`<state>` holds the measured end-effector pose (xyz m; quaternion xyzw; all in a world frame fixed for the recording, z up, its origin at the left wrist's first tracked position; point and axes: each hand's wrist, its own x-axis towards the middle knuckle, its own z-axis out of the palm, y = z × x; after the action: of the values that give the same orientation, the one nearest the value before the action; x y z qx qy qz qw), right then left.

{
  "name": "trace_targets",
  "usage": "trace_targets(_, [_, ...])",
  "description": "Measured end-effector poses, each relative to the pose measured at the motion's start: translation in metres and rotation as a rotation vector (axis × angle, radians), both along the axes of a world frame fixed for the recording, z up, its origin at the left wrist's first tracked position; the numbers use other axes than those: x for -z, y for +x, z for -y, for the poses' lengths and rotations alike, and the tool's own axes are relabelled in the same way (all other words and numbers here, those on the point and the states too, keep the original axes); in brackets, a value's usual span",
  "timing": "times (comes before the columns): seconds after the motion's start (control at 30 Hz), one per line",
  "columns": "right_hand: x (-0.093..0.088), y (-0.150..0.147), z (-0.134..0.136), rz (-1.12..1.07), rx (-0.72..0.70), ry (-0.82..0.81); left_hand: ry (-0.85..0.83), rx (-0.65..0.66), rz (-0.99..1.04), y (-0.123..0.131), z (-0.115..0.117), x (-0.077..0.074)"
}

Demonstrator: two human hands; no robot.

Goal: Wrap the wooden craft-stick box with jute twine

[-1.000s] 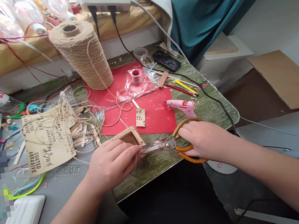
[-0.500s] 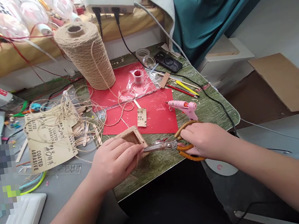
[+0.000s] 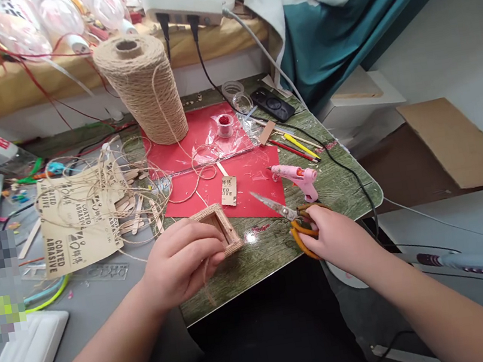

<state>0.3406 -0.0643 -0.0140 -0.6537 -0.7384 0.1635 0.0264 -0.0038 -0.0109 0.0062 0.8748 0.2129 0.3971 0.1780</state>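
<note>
My left hand (image 3: 183,259) is closed at the near left side of a small open wooden box (image 3: 233,238) with twine round its rim. A loose end of twine (image 3: 206,278) hangs from under its fingers; the thumb is mostly hidden. My right hand (image 3: 337,227) grips scissors (image 3: 292,214) by their orange-brown handles. Their blades point up and left, apart from the box, over the edge of a red sheet (image 3: 249,171). Behind the box stands a big spool of jute twine (image 3: 144,92), its strand trailing across the red sheets.
A pink glue gun (image 3: 298,178) lies just beyond the scissors. Sandpaper sheets (image 3: 79,229) lie under tangled twine on the left, beside wooden sticks (image 3: 137,214). A phone (image 3: 273,103), pencils (image 3: 293,149) and a black cable occupy the back right. A power strip (image 3: 183,8) sits behind.
The scissors have moved back from the box and twine by my left hand, and their blades have swung upward. The twine end now hangs below my left fingers.
</note>
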Motion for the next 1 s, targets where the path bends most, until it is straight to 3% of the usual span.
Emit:
trace_targets(0.1, [0.007, -0.003, -0.004, -0.006, 0.060, -0.029, 0.078, 0.106, -0.177, 0.002, -0.002, -0.001])
trace_targets(0.2, [0.010, -0.006, -0.005, 0.019, 0.039, -0.013, 0.159, 0.109, -0.298, 0.005, -0.002, -0.003])
trace_targets(0.43, [0.013, -0.009, 0.001, 0.119, -0.038, 0.087, 0.023, 0.070, -0.323, 0.011, -0.001, -0.007])
trace_targets(0.6, [-0.004, -0.016, 0.005, 0.241, -0.078, 0.133, 0.019, 0.095, -0.327, 0.007, -0.002, -0.010])
trace_targets(0.7, [-0.019, -0.026, 0.004, 0.112, -0.148, 0.198, 0.080, 0.121, -0.319, 0.001, -0.002, -0.009])
trace_targets(0.8, [-0.028, -0.046, 0.003, -0.155, -0.268, 0.265, 0.122, 0.065, -0.293, -0.004, -0.004, -0.006])
trace_targets(0.9, [-0.025, -0.075, 0.002, -0.362, -0.377, 0.274, 0.141, -0.063, -0.304, -0.007, -0.008, -0.002])
trace_targets(1.0, [-0.016, -0.099, 0.001, -0.430, -0.449, 0.297, 0.141, -0.148, -0.344, -0.006, -0.010, -0.001])
